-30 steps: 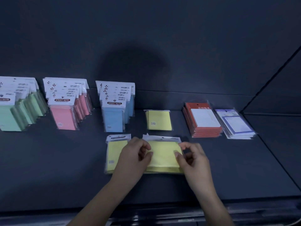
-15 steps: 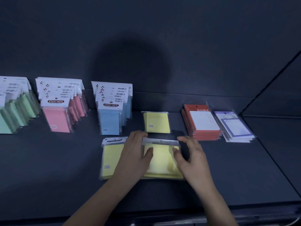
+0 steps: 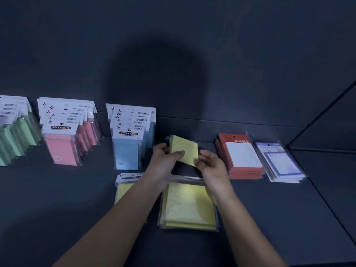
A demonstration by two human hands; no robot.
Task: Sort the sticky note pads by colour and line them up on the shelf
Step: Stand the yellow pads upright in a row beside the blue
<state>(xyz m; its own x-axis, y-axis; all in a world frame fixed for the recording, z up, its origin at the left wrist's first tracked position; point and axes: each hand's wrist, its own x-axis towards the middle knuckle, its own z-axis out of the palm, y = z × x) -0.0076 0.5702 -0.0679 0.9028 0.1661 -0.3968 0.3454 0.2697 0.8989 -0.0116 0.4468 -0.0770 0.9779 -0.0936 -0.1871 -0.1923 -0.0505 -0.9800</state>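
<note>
A small yellow sticky note pad is lifted off the dark shelf, tilted, behind the front piles. My left hand grips its left edge and my right hand grips its lower right corner. Below my wrists a stack of large yellow pads lies flat. A second yellow pack lies to its left, partly under my left forearm. Along the back stand rows of green pads, pink pads and blue pads.
A red-backed stack of note pads and a purple-framed stack lie flat at the right. The shelf's back wall rises just behind the rows. A side panel closes the shelf at the far right.
Both hands left the large yellow stack, reached back and picked up the small yellow pad that lay flat behind it. The pad is now raised and tilted.
</note>
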